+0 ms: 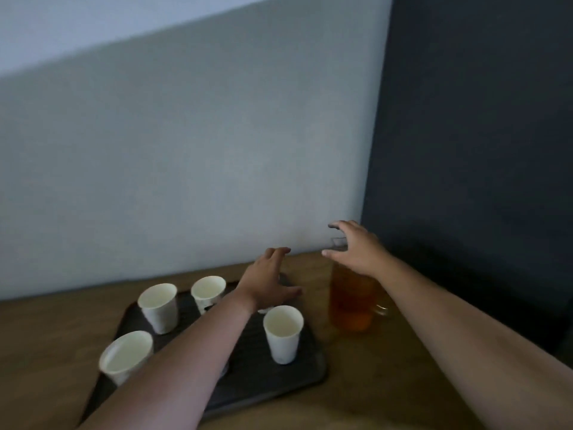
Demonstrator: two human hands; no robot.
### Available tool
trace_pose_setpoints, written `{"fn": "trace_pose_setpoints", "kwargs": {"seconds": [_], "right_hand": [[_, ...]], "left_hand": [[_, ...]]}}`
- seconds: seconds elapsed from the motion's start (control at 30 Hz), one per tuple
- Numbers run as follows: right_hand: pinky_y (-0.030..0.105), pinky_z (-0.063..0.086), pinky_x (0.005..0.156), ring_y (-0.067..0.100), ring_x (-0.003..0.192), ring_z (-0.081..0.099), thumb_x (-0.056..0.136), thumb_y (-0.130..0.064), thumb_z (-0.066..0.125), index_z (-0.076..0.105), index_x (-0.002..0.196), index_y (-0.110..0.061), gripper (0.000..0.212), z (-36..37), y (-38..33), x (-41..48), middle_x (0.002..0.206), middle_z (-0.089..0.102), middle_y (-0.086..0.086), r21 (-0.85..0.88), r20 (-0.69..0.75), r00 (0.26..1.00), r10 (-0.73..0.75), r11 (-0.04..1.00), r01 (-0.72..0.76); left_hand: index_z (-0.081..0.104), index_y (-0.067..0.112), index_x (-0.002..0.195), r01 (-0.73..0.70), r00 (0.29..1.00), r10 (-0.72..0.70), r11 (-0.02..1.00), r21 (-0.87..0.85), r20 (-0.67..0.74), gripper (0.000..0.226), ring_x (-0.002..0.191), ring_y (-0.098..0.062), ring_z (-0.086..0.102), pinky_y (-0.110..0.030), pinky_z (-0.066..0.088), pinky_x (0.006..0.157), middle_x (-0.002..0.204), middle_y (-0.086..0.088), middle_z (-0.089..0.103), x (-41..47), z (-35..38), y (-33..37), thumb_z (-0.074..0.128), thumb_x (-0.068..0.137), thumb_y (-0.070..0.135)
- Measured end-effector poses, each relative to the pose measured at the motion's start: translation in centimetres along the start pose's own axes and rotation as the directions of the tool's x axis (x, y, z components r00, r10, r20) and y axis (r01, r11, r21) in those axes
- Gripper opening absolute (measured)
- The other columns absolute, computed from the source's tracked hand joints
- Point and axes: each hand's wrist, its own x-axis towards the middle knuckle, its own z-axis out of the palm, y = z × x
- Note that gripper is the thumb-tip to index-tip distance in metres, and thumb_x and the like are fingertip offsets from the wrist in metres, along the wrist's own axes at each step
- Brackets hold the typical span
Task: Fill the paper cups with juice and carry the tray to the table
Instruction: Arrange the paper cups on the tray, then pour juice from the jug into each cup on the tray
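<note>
Wooden bench point(372, 383) carries the tray point(254, 377) of empty cups point(283, 336), the jug point(350, 299) of juice just right of it, and I fear my right hand point(353, 252), grip wide above its rim, may tip it, or my flat left hand point(269, 280) clip a cup.

Two forearms in shot — bare right down the length, left hand point(267, 283) and right hand point(357, 250) bare too.
</note>
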Motion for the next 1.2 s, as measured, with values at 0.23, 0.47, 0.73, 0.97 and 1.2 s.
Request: {"fn": "trace_pose_setpoints", "kwargs": {"seconds": [0.23, 0.47, 0.73, 0.97, 1.2], "right_hand": [[0.030, 0.056, 0.077, 0.008, 0.109, 0.054, 0.093, -0.035, 0.054, 0.039, 0.138, -0.029, 0.048, -1.4, 7.9, -3.6, 0.138, 0.044, -0.003, 0.275, -0.198, 0.954, 0.227, 0.947, -0.168], [0.020, 0.043, 0.059, 0.008, 0.072, 0.056, 0.098, -0.038, 0.041, 0.054, 0.095, -0.022, 0.020, 2.7, 11.3, -5.5, 0.083, 0.058, -0.004, 0.493, -0.108, 0.905, 0.412, 0.812, -0.311], [0.025, 0.037, 0.055, 0.011, 0.053, 0.042, 0.097, -0.030, 0.043, 0.051, 0.067, -0.015, 0.035, 5.6, 10.8, -3.5, 0.058, 0.045, -0.002, 0.823, -0.070, 0.785, 0.616, 0.480, -0.303], [0.026, 0.035, 0.050, 0.012, 0.048, 0.041, 0.094, -0.025, 0.049, 0.056, 0.067, -0.011, 0.031, 5.6, 9.8, -2.0, 0.055, 0.046, -0.001, 0.832, -0.151, 0.729, 0.668, 0.484, -0.270], [0.025, 0.037, 0.052, 0.013, 0.049, 0.042, 0.094, -0.021, 0.051, 0.048, 0.059, -0.015, 0.035, 2.8, 6.2, -0.2, 0.055, 0.044, -0.001, 0.786, -0.209, 0.777, 0.594, 0.575, -0.228]], "left_hand": [[0.019, 0.018, 0.150, 0.057, 0.992, -0.039, 0.986, -0.156, 0.119, 0.105, 0.140, -0.025, 0.032, -0.042, 0.034, 0.113, 0.155, -0.007, 0.027, 4.7, 5.8, 5.6, 0.078, 0.069, 0.048], [0.028, 0.023, 0.144, 0.153, 0.988, -0.126, 0.881, -0.447, 0.091, 0.094, 0.133, -0.022, 0.044, -0.039, 0.044, 0.102, 0.145, -0.001, 0.044, 6.4, 9.8, 7.4, 0.082, 0.068, 0.036], [0.030, 0.024, 0.142, 0.197, 0.980, -0.169, 0.845, -0.498, 0.102, 0.096, 0.130, -0.023, 0.046, -0.038, 0.045, 0.100, 0.142, -0.002, 0.046, 6.8, 10.8, 6.8, 0.085, 0.064, 0.030], [0.035, 0.023, 0.139, 0.203, 0.978, -0.196, 0.818, -0.538, 0.071, 0.096, 0.126, -0.021, 0.050, -0.037, 0.048, 0.098, 0.140, -0.001, 0.050, 6.5, 9.9, 6.9, 0.087, 0.059, 0.033], [0.036, 0.021, 0.137, 0.112, 0.993, -0.112, 0.819, -0.562, 0.033, 0.083, 0.122, -0.019, 0.054, -0.034, 0.050, 0.095, 0.134, 0.001, 0.054, 5.4, 5.1, 4.8, 0.083, 0.069, 0.029]]}}
